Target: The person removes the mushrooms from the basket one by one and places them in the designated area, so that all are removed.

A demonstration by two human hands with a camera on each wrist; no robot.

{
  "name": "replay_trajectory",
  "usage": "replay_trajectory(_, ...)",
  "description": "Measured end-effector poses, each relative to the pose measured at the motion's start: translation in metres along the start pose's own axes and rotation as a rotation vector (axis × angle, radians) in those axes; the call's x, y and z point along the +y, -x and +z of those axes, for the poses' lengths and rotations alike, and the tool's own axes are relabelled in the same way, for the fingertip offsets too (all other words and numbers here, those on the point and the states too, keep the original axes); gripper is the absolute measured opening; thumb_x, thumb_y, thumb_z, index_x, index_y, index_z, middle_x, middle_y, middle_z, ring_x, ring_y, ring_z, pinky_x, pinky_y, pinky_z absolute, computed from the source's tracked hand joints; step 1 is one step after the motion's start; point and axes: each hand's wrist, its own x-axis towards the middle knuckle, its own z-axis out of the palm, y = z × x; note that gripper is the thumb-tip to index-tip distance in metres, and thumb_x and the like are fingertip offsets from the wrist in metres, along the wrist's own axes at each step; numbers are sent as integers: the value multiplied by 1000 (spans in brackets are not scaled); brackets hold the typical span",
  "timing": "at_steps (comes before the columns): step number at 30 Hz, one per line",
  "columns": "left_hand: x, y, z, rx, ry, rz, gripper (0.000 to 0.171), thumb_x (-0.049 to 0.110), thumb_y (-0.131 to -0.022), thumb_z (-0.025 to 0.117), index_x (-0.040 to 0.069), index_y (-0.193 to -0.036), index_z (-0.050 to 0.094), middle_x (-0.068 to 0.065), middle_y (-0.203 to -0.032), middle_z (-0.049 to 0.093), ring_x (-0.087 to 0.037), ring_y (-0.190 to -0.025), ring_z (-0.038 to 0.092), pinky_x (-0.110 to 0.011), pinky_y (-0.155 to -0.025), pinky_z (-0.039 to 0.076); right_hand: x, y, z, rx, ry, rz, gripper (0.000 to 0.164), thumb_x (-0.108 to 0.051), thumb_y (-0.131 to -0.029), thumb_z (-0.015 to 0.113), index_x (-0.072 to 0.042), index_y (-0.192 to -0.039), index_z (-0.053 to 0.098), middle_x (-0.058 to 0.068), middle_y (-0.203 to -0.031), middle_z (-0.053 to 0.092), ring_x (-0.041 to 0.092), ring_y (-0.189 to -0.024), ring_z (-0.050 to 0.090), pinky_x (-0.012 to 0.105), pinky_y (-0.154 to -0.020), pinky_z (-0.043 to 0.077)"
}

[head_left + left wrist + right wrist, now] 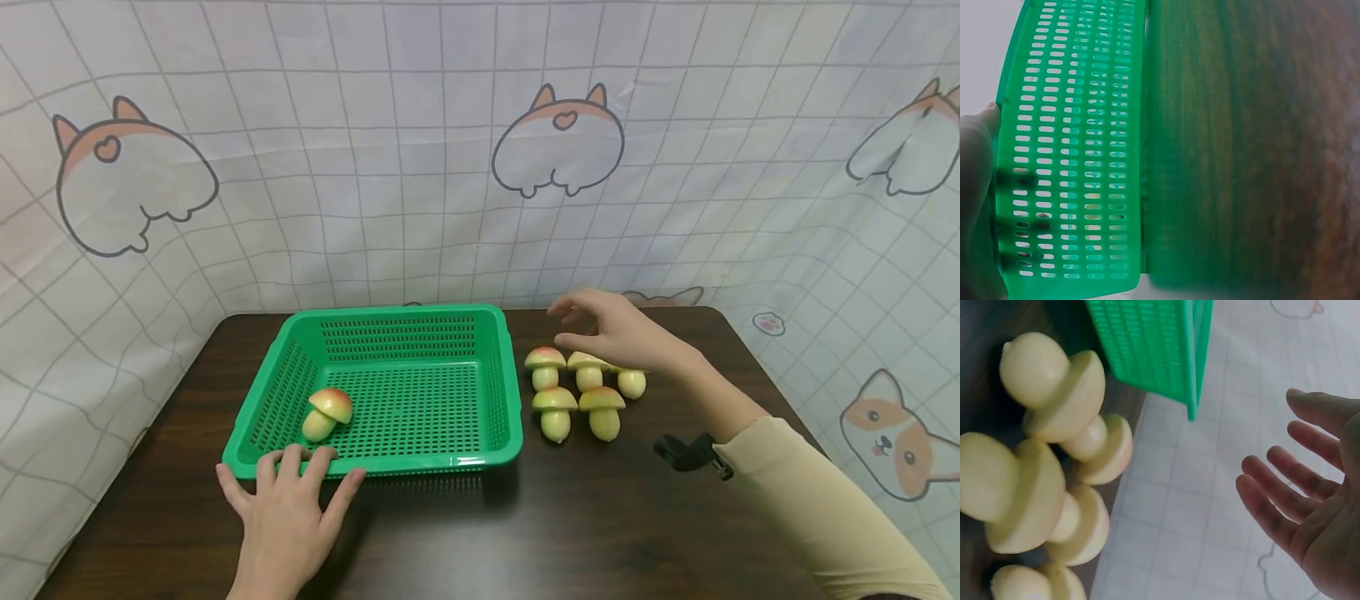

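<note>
A green plastic basket [504, 421] stands on the dark wooden table. My left hand [288, 512] holds its near rim, fingers hooked over the top; the left wrist view shows their dark shapes through the slotted wall [1072, 150]. Inside the basket, close to those fingers, lies one toy mushroom [330, 407] with a red-yellow cap. Several similar mushrooms [556, 412] are grouped in two rows right of the basket. My right hand [611, 329] hovers over the back of this group with loosely bent fingers, holding nothing. It partly hides the rightmost mushroom [632, 383].
A patterned cloth [450, 225] with grid lines and cartoon dogs hangs behind and beside the table [570, 525]. A black strap with a buckle [693, 452] sits by my right sleeve [817, 500].
</note>
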Motion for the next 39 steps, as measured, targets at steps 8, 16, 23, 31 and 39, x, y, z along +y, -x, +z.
replay_trajectory(8,1,0,0,6,-2,3,48,54,-98,63,8,-111,67,-21,-105,59,-52,-110,47,-86,-101,-6,-19,-27,6,-50,8,-72,35,-21,-99,72,-8,-130,63,7,-128,63,22,-109,67,41,-87,57)
replay_trajectory(16,1,-2,0,-6,-4,1,48,54,-98,63,8,-112,67,-21,-106,59,-52,-111,47,-86,-101,-6,-37,-51,6,-94,62,-133,32,-21,-100,70,-9,-129,64,6,-127,64,23,-109,66,41,-89,56)
replay_trajectory(23,0,-1,0,-8,-2,-4,47,54,-98,63,9,-112,67,-20,-105,58,-52,-111,46,-85,-101,-7,-59,-73,13,-128,75,-199,29,-23,-101,69,-11,-128,65,0,-126,64,18,-109,64,33,-87,55)
replay_trajectory(31,-1,-3,0,-10,-5,-3,46,53,-97,65,9,-112,68,-21,-106,59,-52,-110,47,-86,-100,-6,-81,-94,30,-163,101,-302,28,-22,-100,70,-11,-125,67,-2,-124,65,17,-105,65,30,-85,52)
replay_trajectory(39,0,-3,0,-14,-8,-8,46,53,-97,65,9,-111,68,-21,-106,59,-52,-111,47,-86,-101,-6,-94,-112,60,-261,74,-332,28,-17,-100,69,-7,-127,65,4,-127,64,16,-103,66,27,-93,50)
